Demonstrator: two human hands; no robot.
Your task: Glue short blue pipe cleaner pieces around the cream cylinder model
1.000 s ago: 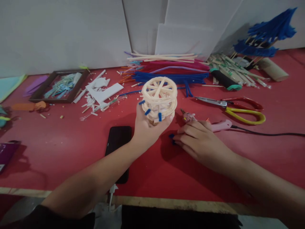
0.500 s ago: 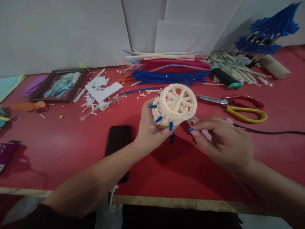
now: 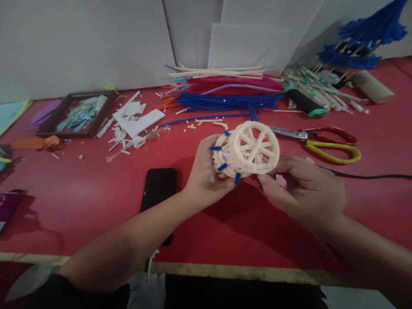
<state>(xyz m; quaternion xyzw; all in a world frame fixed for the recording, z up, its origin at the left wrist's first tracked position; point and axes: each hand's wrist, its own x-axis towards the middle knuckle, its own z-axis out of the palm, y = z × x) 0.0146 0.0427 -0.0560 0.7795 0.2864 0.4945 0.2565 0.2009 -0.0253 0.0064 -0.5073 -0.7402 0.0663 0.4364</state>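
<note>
Sitting between left hand [image 3: 206, 174] and right hand [image 3: 307, 193]: cream wheel [image 3: 249, 148].

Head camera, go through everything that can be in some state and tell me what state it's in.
Wheel, tilted, held off the table.
Left hand, closed on the wheel.
Right hand, fingers curled at the wheel's edge, grip unclear.
Scissors, shut, lying flat.
Phone, screen dark, lying flat.
Picture frame, lying flat, holding paper scraps.
Cardboard tube, on its side.
</note>
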